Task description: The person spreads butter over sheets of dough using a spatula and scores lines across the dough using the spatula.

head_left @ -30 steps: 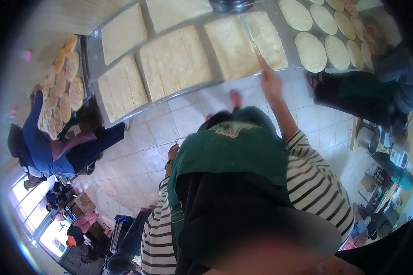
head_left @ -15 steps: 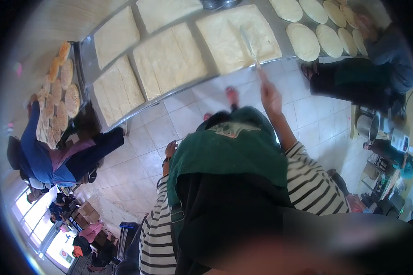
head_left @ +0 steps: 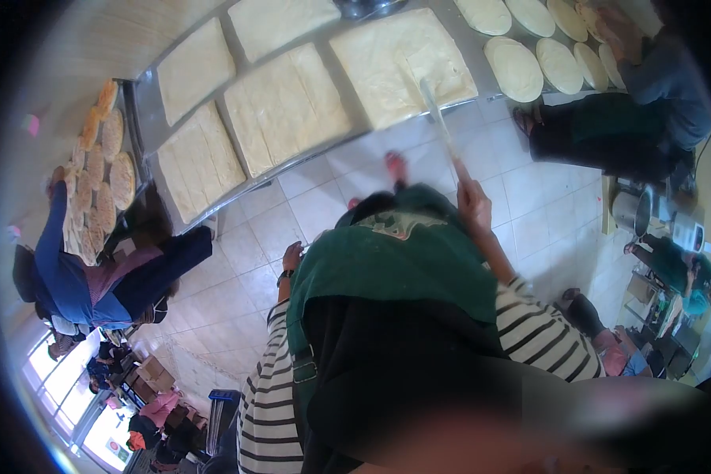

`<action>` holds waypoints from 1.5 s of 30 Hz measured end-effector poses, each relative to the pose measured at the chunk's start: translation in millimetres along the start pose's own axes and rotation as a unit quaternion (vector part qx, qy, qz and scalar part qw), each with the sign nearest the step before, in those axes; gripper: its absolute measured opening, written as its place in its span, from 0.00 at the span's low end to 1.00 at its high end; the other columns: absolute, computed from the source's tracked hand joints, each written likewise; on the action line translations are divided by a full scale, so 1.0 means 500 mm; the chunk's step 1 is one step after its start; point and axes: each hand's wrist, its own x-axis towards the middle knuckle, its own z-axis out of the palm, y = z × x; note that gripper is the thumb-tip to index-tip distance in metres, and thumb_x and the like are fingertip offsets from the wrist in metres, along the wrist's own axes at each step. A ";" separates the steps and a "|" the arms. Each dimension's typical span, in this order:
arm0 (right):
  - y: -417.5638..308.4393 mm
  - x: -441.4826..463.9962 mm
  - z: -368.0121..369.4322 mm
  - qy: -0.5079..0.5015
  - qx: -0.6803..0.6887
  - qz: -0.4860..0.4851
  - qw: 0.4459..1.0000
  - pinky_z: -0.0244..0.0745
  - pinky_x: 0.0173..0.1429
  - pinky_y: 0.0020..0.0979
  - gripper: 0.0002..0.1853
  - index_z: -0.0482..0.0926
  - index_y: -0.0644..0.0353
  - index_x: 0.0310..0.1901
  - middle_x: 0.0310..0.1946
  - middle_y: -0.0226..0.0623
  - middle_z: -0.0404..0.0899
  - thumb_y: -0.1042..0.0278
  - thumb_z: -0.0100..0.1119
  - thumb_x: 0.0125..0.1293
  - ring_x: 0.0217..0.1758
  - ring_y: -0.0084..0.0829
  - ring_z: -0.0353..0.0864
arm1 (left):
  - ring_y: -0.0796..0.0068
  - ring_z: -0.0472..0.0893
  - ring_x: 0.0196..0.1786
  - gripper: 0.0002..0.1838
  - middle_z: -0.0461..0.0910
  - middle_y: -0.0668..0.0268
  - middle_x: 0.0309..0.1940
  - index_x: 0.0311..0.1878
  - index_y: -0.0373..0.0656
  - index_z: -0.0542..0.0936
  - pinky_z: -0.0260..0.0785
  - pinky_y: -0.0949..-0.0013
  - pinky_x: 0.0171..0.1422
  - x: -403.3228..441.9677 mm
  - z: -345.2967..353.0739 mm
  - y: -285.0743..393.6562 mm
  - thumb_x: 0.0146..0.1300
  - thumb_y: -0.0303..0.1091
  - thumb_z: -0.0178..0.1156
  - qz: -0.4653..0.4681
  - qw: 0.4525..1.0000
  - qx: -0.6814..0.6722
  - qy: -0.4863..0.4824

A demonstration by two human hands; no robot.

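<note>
My right hand (head_left: 474, 207) is closed round the handle of a long, flat-bladed knife (head_left: 437, 114). The blade reaches over the near edge of a pale dough sheet (head_left: 387, 59), its tip over the sheet's surface. My left hand (head_left: 292, 257) hangs low beside my green apron (head_left: 387, 265), its fingers curled; what they hold, if anything, is too small to make out. Left of the knife lies another dough sheet (head_left: 288, 107) with lengthwise lines, and beyond it a third lined sheet (head_left: 200, 162).
Sheets lie on a metal table (head_left: 355, 110). Round dough discs (head_left: 513, 69) rest at its right end, by a co-worker (head_left: 648, 122). At left, another person (head_left: 87, 276) reaches over browned flatbreads (head_left: 99, 170). A steel pot (head_left: 632, 207) stands at right.
My right hand has drawn back toward my body, bringing the knife nearer the sheet's front edge. My left hand has stayed low. More of the people at the far right has come into view.
</note>
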 end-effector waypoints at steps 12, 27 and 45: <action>-0.016 -0.025 -0.087 -0.056 0.057 0.078 0.994 0.74 0.40 0.36 0.20 0.73 0.56 0.61 0.37 0.45 0.79 0.74 0.54 0.67 0.35 0.39 0.80 | 0.71 0.80 0.52 0.17 0.80 0.62 0.52 0.56 0.43 0.77 0.75 0.67 0.52 -0.009 0.011 -0.006 0.68 0.39 0.53 -0.023 0.992 0.123 -0.002; -0.089 0.305 0.151 0.042 0.099 -0.112 0.988 0.74 0.42 0.45 0.26 0.66 0.38 0.66 0.34 0.48 0.77 0.72 0.50 0.67 0.37 0.50 0.78 | 0.61 0.81 0.49 0.19 0.82 0.57 0.43 0.54 0.44 0.79 0.73 0.63 0.52 -0.118 0.013 -0.049 0.68 0.44 0.49 -0.010 0.984 0.169 0.063; -0.101 0.327 0.182 0.035 0.089 -0.083 0.992 0.73 0.40 0.40 0.24 0.72 0.46 0.64 0.31 0.50 0.77 0.73 0.52 0.66 0.33 0.45 0.78 | 0.64 0.82 0.44 0.19 0.83 0.59 0.40 0.54 0.48 0.79 0.73 0.65 0.49 -0.183 0.008 -0.016 0.67 0.46 0.52 -0.051 0.979 0.196 0.012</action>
